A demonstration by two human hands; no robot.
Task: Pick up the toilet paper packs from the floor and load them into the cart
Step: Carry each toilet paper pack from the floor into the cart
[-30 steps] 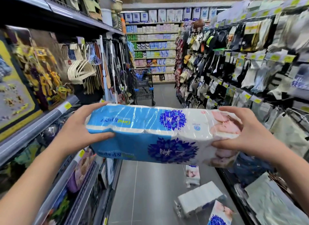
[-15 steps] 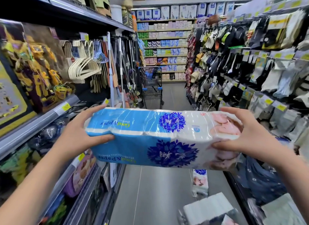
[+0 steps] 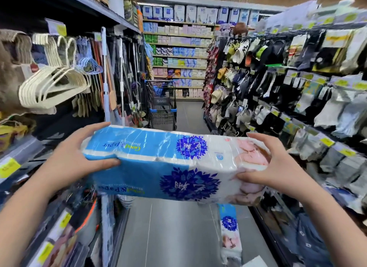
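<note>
You hold one toilet paper pack [image 3: 174, 163] by its two ends, well short of the cart [image 3: 161, 103] ahead. Your left hand [image 3: 69, 159] grips the blue end and your right hand [image 3: 278, 163] the pink end, fingers curled over the top, thumbs on the near face. It should be light and soft with slick film, so squeeze the ends inward rather than pinch the wrap.

Count: one pack in hand, a second pack [image 3: 230, 231] upright on the floor [image 3: 174, 237] on your side of the cart, and one cart. A pale corner [image 3: 256, 261] nearer you than that may be a third pack; I cannot tell.
</note>
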